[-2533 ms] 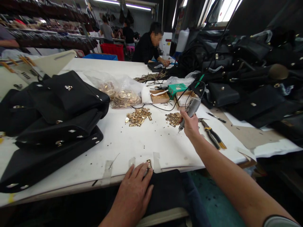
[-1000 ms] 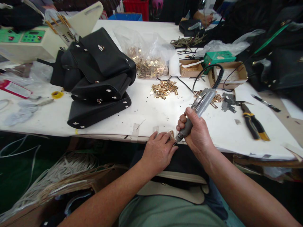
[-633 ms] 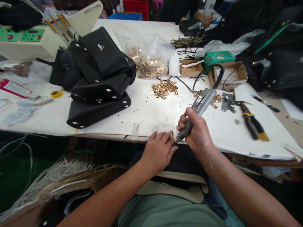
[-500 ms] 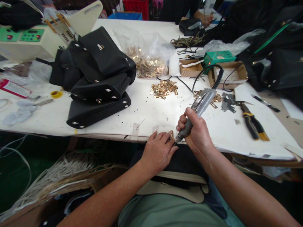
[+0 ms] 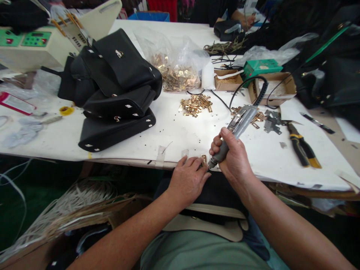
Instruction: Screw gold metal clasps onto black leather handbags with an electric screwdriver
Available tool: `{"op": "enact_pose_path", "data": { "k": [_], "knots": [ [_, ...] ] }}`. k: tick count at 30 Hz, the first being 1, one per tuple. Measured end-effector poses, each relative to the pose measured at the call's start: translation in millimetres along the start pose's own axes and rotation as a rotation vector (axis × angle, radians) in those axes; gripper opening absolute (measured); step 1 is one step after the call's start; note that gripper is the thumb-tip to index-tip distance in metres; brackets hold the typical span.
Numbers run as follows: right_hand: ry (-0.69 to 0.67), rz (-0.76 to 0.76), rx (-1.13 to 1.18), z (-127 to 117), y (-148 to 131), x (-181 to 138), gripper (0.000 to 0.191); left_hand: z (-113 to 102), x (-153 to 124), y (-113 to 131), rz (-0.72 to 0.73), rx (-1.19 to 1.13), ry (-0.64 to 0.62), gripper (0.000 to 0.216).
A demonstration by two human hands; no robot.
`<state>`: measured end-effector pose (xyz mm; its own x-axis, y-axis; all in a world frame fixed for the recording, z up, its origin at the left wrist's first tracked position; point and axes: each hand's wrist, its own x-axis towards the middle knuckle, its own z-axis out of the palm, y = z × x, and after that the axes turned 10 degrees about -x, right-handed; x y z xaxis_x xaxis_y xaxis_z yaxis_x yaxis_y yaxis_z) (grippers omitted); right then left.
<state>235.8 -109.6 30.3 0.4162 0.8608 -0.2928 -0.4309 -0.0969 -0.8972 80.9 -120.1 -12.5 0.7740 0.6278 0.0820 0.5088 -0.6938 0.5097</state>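
Observation:
My right hand [image 5: 234, 152] is wrapped round a grey electric screwdriver [image 5: 241, 122], which tilts down to the left with its cord rising from the top. The screwdriver's tip is beside the fingertips of my left hand [image 5: 188, 178]. That hand presses with curled fingers on a black bag [image 5: 219, 189] with a beige-edged opening, resting on my lap against the table edge. A gold metal plate [image 5: 204, 159] shows just beyond the left fingers. The screw and the exact contact at the tip are hidden by the fingers.
Black bags [image 5: 120, 75] are stacked at left. Gold metal fittings [image 5: 195, 105] lie in a pile before a filled plastic bag [image 5: 180, 69]. Pliers [image 5: 303, 146], grey metal plates [image 5: 272, 120] and a small carton [image 5: 229, 80] are to the right. Across the table a co-worker's hand [image 5: 247, 22] shows.
Both hands and the screwdriver hold nearly the same position. The view has shifted very slightly.

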Motion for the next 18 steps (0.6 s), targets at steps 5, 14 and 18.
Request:
{"op": "enact_pose_path", "data": {
  "k": [5, 14, 18],
  "knots": [
    [-0.004, -0.017, -0.005, -2, -1, 1, 0.041, -1, 0, 0, 0.002, -0.018, -0.005, 0.035],
    [0.072, -0.257, -0.064, 0, -5, 22, 0.038, -2, -1, 0, 0.0, -0.025, -0.019, 0.04],
    [0.098, -0.344, -0.163, 5, 8, 31, 0.036, -2, -2, 0, -0.009, -0.026, -0.024, 0.04]
  ]
}}
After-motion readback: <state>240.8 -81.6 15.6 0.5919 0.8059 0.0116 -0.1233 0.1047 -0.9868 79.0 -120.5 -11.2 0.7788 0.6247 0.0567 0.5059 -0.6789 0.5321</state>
